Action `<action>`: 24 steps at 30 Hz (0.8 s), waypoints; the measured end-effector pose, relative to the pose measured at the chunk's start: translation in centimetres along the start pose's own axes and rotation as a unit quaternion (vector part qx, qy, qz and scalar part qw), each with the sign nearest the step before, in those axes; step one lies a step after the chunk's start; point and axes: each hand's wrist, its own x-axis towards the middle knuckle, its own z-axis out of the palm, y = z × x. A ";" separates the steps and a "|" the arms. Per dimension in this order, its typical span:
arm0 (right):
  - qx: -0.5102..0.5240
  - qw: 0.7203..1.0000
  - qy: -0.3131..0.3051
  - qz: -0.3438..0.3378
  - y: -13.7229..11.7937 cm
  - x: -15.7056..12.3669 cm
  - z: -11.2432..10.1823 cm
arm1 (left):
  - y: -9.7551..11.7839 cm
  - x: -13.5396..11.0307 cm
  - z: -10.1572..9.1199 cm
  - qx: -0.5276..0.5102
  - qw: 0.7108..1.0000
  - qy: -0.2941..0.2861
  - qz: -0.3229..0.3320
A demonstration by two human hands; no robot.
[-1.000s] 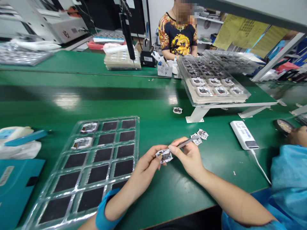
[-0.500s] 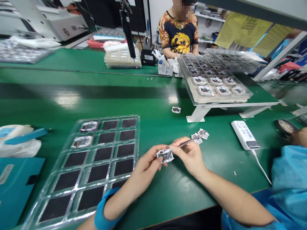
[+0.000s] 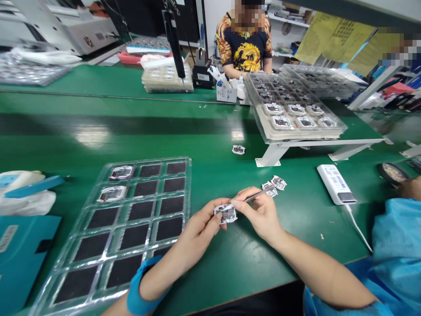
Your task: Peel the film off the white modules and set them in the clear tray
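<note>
Between the thumb and fingers of my left hand (image 3: 205,221) is a small white-framed electronic module (image 3: 227,214), its circuit side facing up. My right hand (image 3: 258,210) is closed on a pair of thin metal tweezers (image 3: 255,196), and its thumb and fingertip touch the module's upper right edge. Just beyond the right hand, two similar modules (image 3: 279,182) lie on the green table, partly overlapping. Another loose module (image 3: 238,149) rests farther back. A blue band circles my left wrist.
A clear compartment tray (image 3: 187,197) with dark pads and two modules lies on the left. At the back right, stacked trays (image 3: 305,134) of modules stand on a raised shelf. A white corded device (image 3: 336,186) is on the right. A person (image 3: 245,48) sits opposite.
Both hands keep nearly the same hold on the module and tweezers. The module tilts slightly, and the whole view shifts a little.
</note>
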 end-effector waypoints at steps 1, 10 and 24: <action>0.000 1.000 0.000 0.001 0.0 0.0 0.0 | -0.1 0.0 0.0 0.002 1.000 -0.001 0.000; -0.002 1.000 -0.001 -0.006 0.0 -0.1 0.0 | -0.2 -0.1 -0.1 0.035 0.999 -0.013 0.020; 0.007 1.000 0.008 -0.008 0.2 -0.1 0.1 | -0.2 0.2 0.0 -0.004 0.999 -0.024 -0.029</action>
